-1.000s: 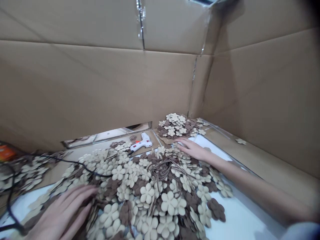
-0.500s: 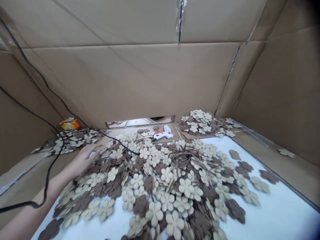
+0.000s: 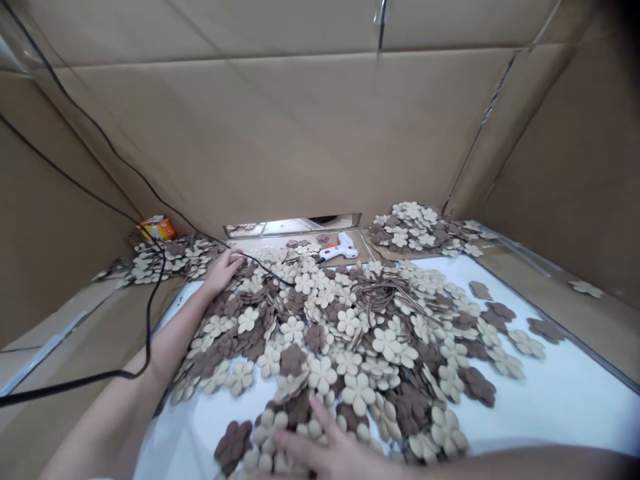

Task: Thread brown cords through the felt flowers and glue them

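Flower cutouts (image 3: 357, 393) (cream, brn, heaped)

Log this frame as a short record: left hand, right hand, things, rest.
Left hand: touching the far edge of the tan and brown flower cutouts
Right hand: lying flat on the cutouts at the near edge
Things: brown cord strands on the pile
Rest: white glue gun, black cable, white board, cardboard walls

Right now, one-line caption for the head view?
Left hand, right hand on tan and brown cut-out flowers, glue gun beyond.
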Motion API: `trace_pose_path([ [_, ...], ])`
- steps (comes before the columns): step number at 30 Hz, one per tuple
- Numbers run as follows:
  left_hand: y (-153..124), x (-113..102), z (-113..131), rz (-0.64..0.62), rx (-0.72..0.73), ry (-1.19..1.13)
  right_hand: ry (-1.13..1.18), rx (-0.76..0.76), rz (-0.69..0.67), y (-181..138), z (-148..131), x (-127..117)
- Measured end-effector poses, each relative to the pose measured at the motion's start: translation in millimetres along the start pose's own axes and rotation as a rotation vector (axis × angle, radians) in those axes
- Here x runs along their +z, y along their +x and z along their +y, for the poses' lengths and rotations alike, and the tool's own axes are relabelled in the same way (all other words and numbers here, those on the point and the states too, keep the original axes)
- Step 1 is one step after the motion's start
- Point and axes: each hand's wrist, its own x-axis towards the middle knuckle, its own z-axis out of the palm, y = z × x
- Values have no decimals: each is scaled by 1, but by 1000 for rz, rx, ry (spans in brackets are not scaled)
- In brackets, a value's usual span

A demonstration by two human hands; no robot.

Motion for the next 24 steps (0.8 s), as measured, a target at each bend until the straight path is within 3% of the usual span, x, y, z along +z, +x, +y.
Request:
trace_pose_path([
  [7, -35, -34, 4, -58, -53, -62, -90, -13, -37, 14, 5, -36],
  [11, -55, -61, 4, -74, -101, -14, -247, -250, 1, 34, -23, -41],
  [16, -86, -84, 8, -57, -150, 121, -509, -520, -55, 54, -64, -17],
  [19, -109, -90, 5, -45, -160, 180, -396, -457, -136, 57, -67, 2],
  [24, -125, -86, -11, 9, -137, 235, 20, -36, -169, 55, -42, 5],
])
